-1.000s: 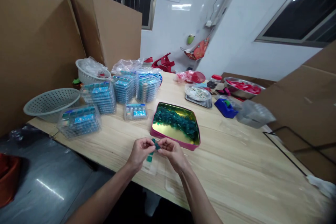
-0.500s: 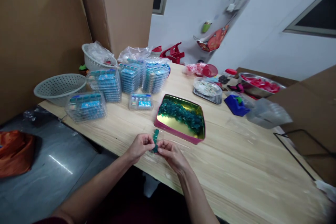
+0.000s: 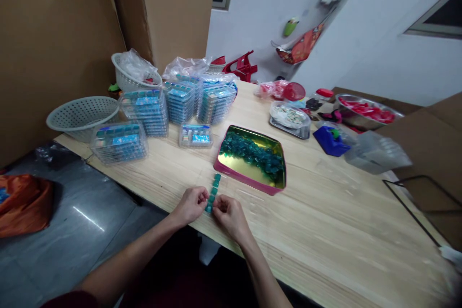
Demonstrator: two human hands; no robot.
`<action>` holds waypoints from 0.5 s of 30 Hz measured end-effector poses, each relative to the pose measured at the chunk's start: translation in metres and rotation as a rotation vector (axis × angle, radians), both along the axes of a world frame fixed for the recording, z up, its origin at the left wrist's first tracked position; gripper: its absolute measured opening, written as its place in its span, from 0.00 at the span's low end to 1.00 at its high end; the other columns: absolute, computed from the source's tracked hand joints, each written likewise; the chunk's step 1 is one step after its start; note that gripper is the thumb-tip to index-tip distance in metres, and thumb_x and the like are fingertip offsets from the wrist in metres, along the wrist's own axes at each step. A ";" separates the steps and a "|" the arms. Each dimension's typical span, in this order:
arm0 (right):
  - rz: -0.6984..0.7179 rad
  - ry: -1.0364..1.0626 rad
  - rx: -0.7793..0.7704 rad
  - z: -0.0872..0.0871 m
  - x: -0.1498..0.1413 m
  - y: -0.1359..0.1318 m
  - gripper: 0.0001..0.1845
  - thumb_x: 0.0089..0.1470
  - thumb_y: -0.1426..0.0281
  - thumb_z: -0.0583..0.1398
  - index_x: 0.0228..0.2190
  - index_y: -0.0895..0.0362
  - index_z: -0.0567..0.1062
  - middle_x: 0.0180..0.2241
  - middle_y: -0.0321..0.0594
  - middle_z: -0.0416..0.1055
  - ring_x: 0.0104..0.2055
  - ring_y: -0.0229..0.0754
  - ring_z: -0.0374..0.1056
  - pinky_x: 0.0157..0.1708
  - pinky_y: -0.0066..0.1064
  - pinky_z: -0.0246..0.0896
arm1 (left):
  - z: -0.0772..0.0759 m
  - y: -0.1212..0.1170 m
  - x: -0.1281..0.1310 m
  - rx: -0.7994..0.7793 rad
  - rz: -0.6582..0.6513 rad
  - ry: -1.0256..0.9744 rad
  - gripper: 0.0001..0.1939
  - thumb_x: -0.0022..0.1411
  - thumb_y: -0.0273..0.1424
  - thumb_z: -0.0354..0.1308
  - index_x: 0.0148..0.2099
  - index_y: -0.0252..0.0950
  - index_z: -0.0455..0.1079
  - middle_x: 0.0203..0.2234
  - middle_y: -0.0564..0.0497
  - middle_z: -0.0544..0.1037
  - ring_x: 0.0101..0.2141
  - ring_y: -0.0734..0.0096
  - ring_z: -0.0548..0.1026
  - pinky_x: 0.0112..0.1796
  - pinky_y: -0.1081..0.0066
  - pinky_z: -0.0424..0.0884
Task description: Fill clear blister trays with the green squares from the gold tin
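Note:
A short row of small teal, shiny square pieces (image 3: 215,184) lies near the table's front edge, seemingly over clear plastic. My left hand (image 3: 193,205) is closed, thumb and fingertips pinched together at the left side of the row. On the other side my right hand (image 3: 230,215) has its fingers curled in a pinch at the lower pieces. The fingertips hide part of what each hand grips. Just beyond is a pink-rimmed box with a gold inside (image 3: 249,184), holding a heap of loose teal pieces (image 3: 254,151).
Stacks of clear plastic cases (image 3: 144,110) stand at the back left, with a single case (image 3: 196,136) nearer. A grey perforated basket (image 3: 83,115) sits at the left edge. Farther right are a plate on a metal tray (image 3: 290,118), a blue container (image 3: 330,142) and clear bins (image 3: 375,154).
Both hands have drawn slightly apart and lower along the teal row, so more separate squares show. The whole view has shifted a little.

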State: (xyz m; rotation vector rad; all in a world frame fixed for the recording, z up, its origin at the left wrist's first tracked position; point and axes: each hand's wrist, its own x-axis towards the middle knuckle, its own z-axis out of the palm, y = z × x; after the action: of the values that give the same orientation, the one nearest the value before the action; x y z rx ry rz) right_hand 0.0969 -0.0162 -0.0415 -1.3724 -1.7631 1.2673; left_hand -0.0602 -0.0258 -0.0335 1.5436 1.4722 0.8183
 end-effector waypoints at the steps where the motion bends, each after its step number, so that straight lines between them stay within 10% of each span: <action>1: 0.006 -0.086 0.062 0.002 -0.001 0.000 0.03 0.40 0.75 0.54 0.19 0.56 0.68 0.18 0.34 0.66 0.21 0.36 0.62 0.22 0.25 0.54 | -0.001 0.000 0.001 0.015 0.007 0.033 0.08 0.47 0.18 0.51 0.28 0.35 0.67 0.20 0.56 0.68 0.24 0.76 0.67 0.28 0.76 0.61; 15: 0.110 -0.297 0.291 0.016 0.008 -0.002 0.10 0.47 0.77 0.53 0.23 0.57 0.73 0.23 0.38 0.71 0.26 0.38 0.65 0.28 0.26 0.54 | 0.002 -0.014 0.001 0.321 -0.012 0.167 0.05 0.57 0.24 0.53 0.34 0.34 0.71 0.28 0.49 0.73 0.31 0.70 0.70 0.32 0.73 0.64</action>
State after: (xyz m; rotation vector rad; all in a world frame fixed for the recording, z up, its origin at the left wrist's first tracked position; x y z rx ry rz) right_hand 0.1046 -0.0181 -0.0259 -1.3602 -2.1521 0.8471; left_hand -0.0592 -0.0399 -0.0314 1.8965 1.5016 0.9745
